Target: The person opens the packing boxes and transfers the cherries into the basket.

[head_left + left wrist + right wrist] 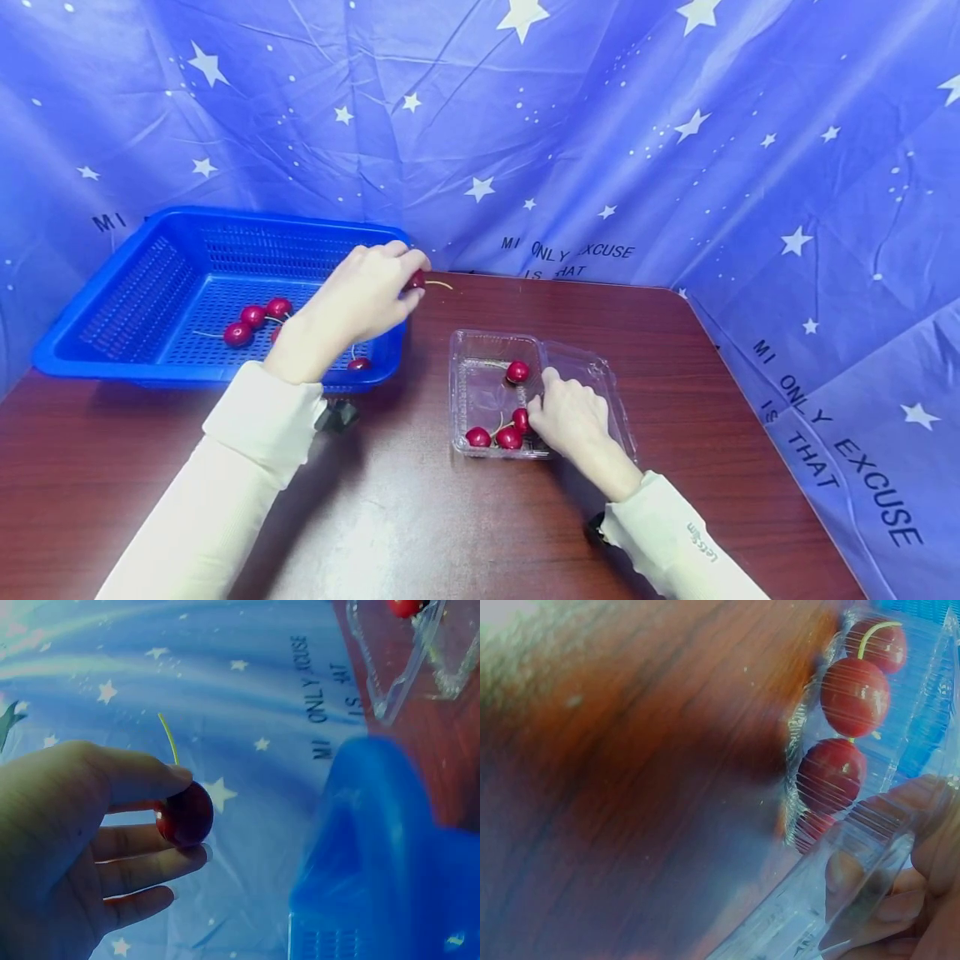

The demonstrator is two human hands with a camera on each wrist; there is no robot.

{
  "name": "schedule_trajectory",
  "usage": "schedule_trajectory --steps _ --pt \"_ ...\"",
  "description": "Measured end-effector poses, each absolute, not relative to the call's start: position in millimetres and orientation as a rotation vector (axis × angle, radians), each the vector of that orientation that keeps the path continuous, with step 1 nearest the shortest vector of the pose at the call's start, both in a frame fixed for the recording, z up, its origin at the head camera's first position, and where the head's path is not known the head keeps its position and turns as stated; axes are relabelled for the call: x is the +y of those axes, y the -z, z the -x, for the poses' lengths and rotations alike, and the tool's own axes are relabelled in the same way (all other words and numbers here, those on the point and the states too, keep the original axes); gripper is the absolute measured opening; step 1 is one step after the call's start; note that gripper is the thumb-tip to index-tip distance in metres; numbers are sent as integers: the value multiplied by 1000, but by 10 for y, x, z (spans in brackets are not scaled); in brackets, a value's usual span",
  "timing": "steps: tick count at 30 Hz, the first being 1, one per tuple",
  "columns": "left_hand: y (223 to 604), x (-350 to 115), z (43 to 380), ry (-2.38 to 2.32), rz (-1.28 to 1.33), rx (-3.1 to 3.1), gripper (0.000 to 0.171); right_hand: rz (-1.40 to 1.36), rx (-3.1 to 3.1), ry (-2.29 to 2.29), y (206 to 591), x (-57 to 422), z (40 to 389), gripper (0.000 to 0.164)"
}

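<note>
A dark red cherry (185, 817) is pinched by the left hand (367, 287), and the grip is narrow: the fruit is caught right at the tips, pressed by the thumb (176, 777) from one side and backed by the fingers (180, 870) on the other, well clear of the palm. The stem (169, 739) is left sticking out past the thumb, untouched by the fingers. In the head view, the fruit is held just beyond the right end of the blue basket (285, 219), where more cherries (253, 316) are seen on the mesh floor, left of the wrist.

Over to the right, the clear box (454, 392) is gripped at its lid-side edge by the right hand (573, 417), with fingers glimpsed through the plastic. Four cherries are contained there: three bunched toward the near wall, one set apart farther back. The lid (618, 404) is folded out onto the table (405, 517).
</note>
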State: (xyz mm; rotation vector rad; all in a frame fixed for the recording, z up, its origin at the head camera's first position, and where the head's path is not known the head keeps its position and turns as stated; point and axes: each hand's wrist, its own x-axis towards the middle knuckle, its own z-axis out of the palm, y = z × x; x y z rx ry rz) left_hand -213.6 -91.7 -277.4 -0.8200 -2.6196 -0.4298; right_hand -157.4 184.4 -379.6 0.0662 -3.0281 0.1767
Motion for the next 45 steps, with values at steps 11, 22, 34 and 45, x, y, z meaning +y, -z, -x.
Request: schedule_trajectory --steps 11,22,34,45 --pt "2714 -1257 2136 520 646 -2652 26 -70 -3024 -179 3789 1839 1570 19" --pt "2656 -1663 2068 591 450 -2737 30 -76 -3020 -170 3778 1850 1568 19" --pt "2745 -2028 2013 505 352 -2800 32 -92 -3016 -168 3795 1831 1573 18" --pt "2840 -2211 2051 464 286 -2808 31 -86 -3018 -156 3789 1844 1567 18"
